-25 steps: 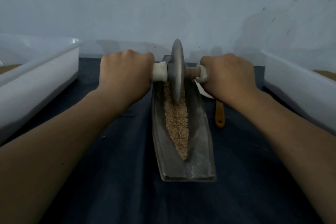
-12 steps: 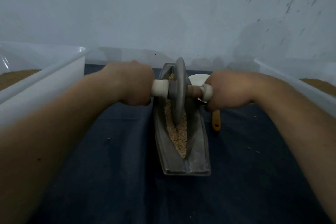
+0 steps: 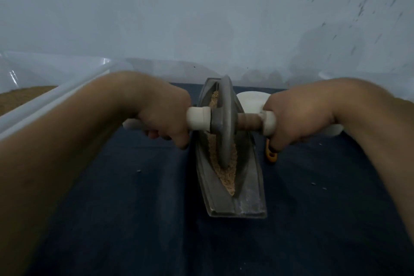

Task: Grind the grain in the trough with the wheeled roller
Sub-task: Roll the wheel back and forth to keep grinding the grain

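Head cam: left hand (image 3: 161, 114) and right hand (image 3: 298, 119) both curling tight round handle ends of wheeled roller (image 3: 224, 119), so disc is sitting right between fists at 9 and 3. Disc is standing upright in trough (image 3: 248, 197), which is running 12 to 6 on dark cloth (image 3: 134, 219). Grain (image 3: 228, 177) is lying in groove, mostly at 6 of disc.

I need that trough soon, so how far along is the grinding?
Done: grain lies loaded along the metal trough. In hand: left hand and right hand grip the wheeled roller by its handles, disc standing in the grain. Left: the near grain looks coarse, not powder, so more passes seem needed.
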The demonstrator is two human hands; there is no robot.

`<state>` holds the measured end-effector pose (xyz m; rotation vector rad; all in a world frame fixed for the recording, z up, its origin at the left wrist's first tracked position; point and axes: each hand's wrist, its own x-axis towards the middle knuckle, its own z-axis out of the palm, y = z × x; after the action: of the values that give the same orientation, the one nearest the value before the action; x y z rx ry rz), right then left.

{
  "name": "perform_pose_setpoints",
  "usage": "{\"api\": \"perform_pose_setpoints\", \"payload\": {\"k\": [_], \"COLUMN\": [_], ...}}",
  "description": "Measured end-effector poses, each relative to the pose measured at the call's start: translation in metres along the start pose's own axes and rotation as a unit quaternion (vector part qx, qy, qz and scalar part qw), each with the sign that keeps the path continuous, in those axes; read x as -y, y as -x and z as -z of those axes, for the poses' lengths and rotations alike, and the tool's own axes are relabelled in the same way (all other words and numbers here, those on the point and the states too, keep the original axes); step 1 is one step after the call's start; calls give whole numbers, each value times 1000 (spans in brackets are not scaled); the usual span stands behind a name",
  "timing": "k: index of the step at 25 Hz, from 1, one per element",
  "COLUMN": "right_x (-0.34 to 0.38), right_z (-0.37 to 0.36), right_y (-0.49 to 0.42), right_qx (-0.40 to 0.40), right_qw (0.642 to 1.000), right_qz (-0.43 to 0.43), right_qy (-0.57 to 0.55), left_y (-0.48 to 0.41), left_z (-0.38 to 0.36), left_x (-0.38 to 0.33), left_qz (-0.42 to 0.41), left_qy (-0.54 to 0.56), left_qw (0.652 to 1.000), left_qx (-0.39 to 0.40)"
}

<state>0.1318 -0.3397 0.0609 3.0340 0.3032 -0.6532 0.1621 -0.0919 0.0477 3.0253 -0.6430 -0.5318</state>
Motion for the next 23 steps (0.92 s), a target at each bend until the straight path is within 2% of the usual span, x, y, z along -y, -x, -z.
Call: {"api": "perform_pose_setpoints", "payload": {"k": [1, 2, 3, 4, 6, 7, 8, 9, 10, 11, 12, 13, 14, 15, 16, 17, 18, 19, 20, 21, 22, 23], "right_x": [0, 0, 0, 1, 4, 5, 4, 1, -1, -2, -1, 0, 1, 2, 2, 2, 2, 2, 4, 5, 6, 3], "right_z": [1, -2, -7, -15, -33, -39, -40, -35, -27, -17, -8, -1, 3, 4, 1, -4, -12, -24, -36, -45, -47, -45], "right_y": [2, -1, -8, -18, -38, -43, -46, -45, -40, -31, -20, -10, -4, -3, -7, -14, -25, -36, -44, -50, -53, -53], "right_qx": [-3, -42, -112, -213, -408, -459, -469, -434, -349, -232, -118, -34, 3, -9, -58, -139, -249, -355, -434, -485, -507, -488], "right_qw": [1000, 999, 993, 975, 908, 882, 878, 898, 936, 972, 993, 999, 1000, 1000, 998, 989, 965, 930, 894, 867, 855, 868], "right_qz": [5, 9, 3, -11, -33, -35, -35, -33, -26, -16, -9, -4, 2, 9, 10, 1, -16, -30, -40, -46, -47, -45], "right_qy": [-1, 7, 28, 53, 95, 98, 85, 63, 40, 22, 8, 5, 9, 15, 33, 58, 74, 91, 105, 108, 98, 82], "left_y": [2, 1, -3, -11, -22, -26, -27, -28, -28, -24, -18, -12, -6, -4, -4, -8, -16, -23, -26, -29, -30, -30], "left_z": [-1, -5, -10, -19, -38, -45, -46, -43, -36, -27, -16, -6, -1, -3, -7, -14, -22, -32, -42, -48, -49, -44], "left_x": [0, 0, 0, 0, -3, -5, -6, -5, -3, 1, 3, 5, 6, 7, 6, 5, 4, 1, -2, -4, -5, -6], "left_qz": [6, 17, 31, 49, 63, 64, 60, 58, 47, 25, -1, -17, -21, -20, -8, 9, 33, 49, 58, 63, 66, 69], "left_qy": [4, -17, -60, -102, -163, -183, -185, -170, -142, -105, -52, 6, 50, 62, 43, -10, -72, -123, -161, -189, -204, -206], "left_qw": [1000, 999, 993, 972, 892, 859, 844, 854, 886, 934, 977, 996, 999, 998, 999, 995, 973, 931, 887, 853, 837, 841], "left_qx": [10, -29, -101, -207, -417, -474, -500, -489, -440, -341, -209, -85, -3, 18, -22, -101, -217, -340, -429, -482, -504, -496]}}
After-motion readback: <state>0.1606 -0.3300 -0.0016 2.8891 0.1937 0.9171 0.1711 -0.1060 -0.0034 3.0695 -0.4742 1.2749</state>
